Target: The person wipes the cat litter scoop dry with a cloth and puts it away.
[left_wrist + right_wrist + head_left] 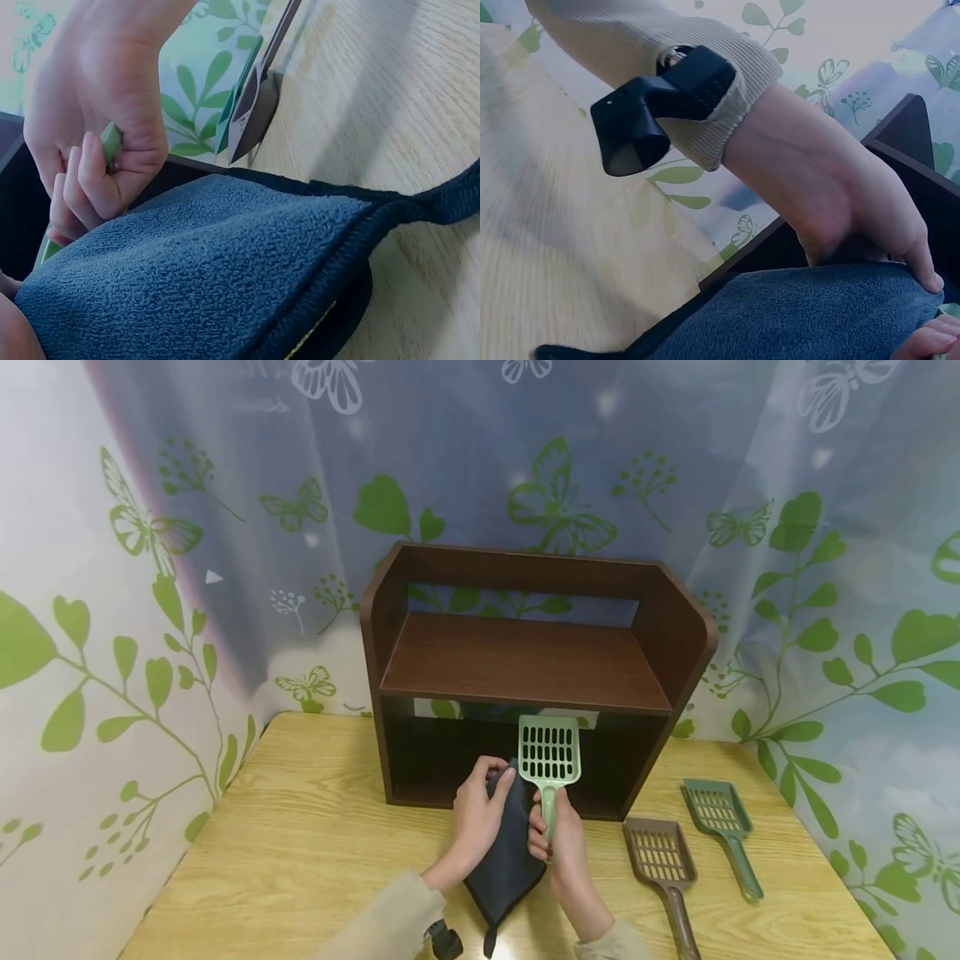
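Note:
In the head view my right hand grips the handle of a light green slotted litter scoop, its head raised in front of the shelf's lower opening. My left hand pinches the top of a dark blue cloth, which hangs down between the hands with a loop at its lower corner. The left wrist view shows the cloth's fuzzy surface close up, and the right hand curled round the green handle. In the right wrist view the left hand holds the cloth's upper edge.
A dark brown two-tier shelf stands at the back of the wooden table. To the right lie a brown litter scoop and a dark green one. A patterned curtain hangs behind. A black camera sits on the left wrist.

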A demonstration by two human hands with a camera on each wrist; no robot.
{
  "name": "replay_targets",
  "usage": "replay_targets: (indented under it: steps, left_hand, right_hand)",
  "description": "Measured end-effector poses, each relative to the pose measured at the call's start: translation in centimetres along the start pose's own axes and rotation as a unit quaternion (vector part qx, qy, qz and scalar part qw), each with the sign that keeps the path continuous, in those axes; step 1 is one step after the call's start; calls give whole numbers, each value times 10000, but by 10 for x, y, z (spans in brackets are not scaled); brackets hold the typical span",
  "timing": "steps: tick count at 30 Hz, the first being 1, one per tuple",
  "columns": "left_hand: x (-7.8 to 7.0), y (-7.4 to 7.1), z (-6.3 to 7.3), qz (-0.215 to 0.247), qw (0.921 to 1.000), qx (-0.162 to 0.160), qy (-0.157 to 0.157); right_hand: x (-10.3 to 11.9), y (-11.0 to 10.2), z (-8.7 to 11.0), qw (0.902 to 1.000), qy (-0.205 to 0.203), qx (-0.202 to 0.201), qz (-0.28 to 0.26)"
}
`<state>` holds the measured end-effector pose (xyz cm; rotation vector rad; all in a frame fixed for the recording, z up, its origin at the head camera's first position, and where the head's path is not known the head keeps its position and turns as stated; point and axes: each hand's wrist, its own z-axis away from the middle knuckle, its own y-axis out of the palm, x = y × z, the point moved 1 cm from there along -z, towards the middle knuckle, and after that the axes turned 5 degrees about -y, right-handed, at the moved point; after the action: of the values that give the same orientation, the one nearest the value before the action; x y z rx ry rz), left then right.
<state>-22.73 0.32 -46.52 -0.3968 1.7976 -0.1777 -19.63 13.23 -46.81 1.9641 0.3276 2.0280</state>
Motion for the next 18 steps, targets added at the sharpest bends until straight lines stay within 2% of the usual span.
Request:
replay_targets:
  steps: [7,18]
  left_hand:
    - [4,-1,-7,-194,9995,-233,-118]
    - [7,-13,-23,-140,9982,-554,-199]
  right_hand:
    - [-5,1,3,9995,237,201,-1]
    - [-8,-3,11,9955,682,586,291]
